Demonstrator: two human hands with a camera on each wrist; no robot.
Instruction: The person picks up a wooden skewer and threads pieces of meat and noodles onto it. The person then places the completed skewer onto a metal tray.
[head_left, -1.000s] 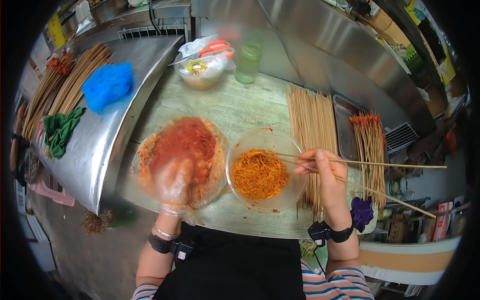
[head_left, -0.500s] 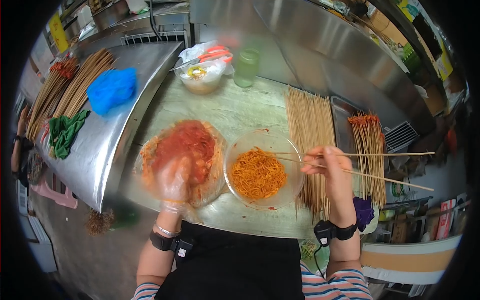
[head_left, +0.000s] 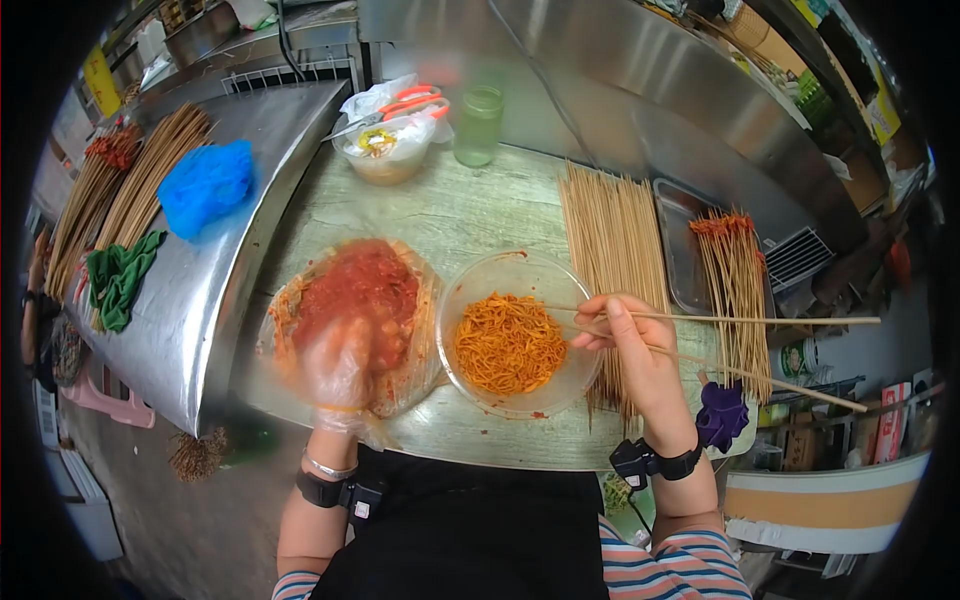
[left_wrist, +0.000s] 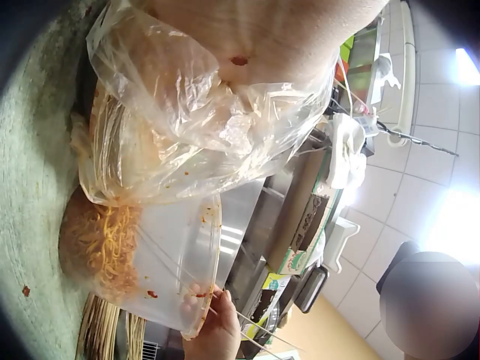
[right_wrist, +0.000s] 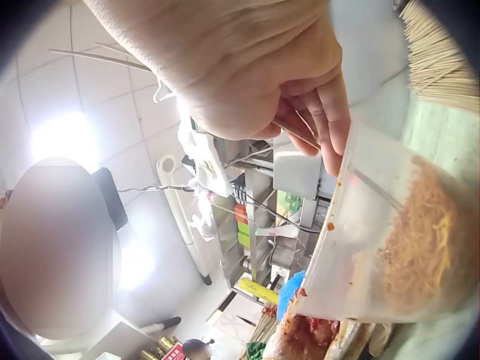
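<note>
My right hand (head_left: 645, 360) grips two long bamboo skewers (head_left: 760, 320) like chopsticks. Their near ends reach into a clear plastic tub (head_left: 575, 280) of orange, noodle-like shreds (head_left: 508, 345). In the right wrist view the fingers (right_wrist: 334, 112) curl beside the tub's rim. My left hand (head_left: 338, 365), in a clear plastic glove, rests on red, saucy pieces (head_left: 355, 290) in an open plastic bag (head_left: 425, 345) left of the tub. Blur and the pieces hide its fingertips, so I cannot tell how they are bent. In the left wrist view, the glove (left_wrist: 202, 127) hangs loose and wrinkled.
Bare skewers (head_left: 615, 250) lie right of the tub, beside a metal tray (head_left: 680, 240) with loaded skewers (head_left: 728, 260). Behind stand a bowl (head_left: 385, 165) with orange-handled scissors (head_left: 410, 102) and a green glass (head_left: 478, 125). A blue bag (head_left: 207, 187) lies on the left metal counter (head_left: 225, 260).
The far ends of the skewers in my right hand came closer together, then spread again. Their near ends stay at the shreds. My left hand stays on the red pieces; the head view shifted slightly.
</note>
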